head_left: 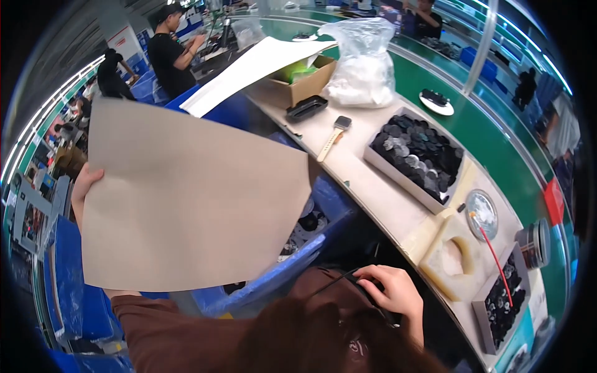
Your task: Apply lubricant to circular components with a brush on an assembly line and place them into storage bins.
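A large beige-grey sheet (pixel 193 199), like cardboard or stiff paper, is held up on the left by my left hand (pixel 86 185). My left thumb lies over the sheet's left edge, and the other fingers are hidden behind it. Close to my body, my right hand (pixel 395 291) has its fingers curled in beside a thin black cord (pixel 333 283). What those fingers hold, if anything, is hidden. Partly behind the sheet stands a blue bin (pixel 255 289) lined with blue plastic, with dark and clear small pieces inside.
On the bench (pixel 357 161) to the right are a box of dark discs (pixel 416 155), a watch (pixel 336 135), a yellowish block with a hole (pixel 438 261), a round clear dish (pixel 484 214) and a smaller parts box (pixel 504 304). Farther off are a stuffed plastic bag (pixel 360 68) and a co-worker (pixel 171 53).
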Available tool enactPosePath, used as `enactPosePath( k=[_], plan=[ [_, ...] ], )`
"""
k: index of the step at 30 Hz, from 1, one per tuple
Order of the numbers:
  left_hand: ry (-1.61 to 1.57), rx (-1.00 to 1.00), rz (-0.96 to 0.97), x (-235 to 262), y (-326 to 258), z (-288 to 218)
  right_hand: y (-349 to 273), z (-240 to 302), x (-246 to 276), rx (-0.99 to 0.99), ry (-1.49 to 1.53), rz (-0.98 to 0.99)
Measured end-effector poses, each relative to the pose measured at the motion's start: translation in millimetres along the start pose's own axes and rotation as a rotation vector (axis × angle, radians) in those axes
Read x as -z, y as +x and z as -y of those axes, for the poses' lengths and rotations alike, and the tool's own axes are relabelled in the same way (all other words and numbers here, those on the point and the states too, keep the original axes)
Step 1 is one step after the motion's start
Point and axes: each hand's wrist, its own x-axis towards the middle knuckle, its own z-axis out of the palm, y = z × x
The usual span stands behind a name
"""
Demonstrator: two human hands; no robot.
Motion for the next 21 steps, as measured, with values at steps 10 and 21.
enactPosePath(
  k=[10,21],
  plan=[
    [-0.025,0.138,-0.198,109,-45,18,18,-37,-13,-0.099,0.050,0.155],
    [-0.070,-0.060,0.058,180,-8,60,60,-70,-56,-0.118,0.170,0.350]
  ],
)
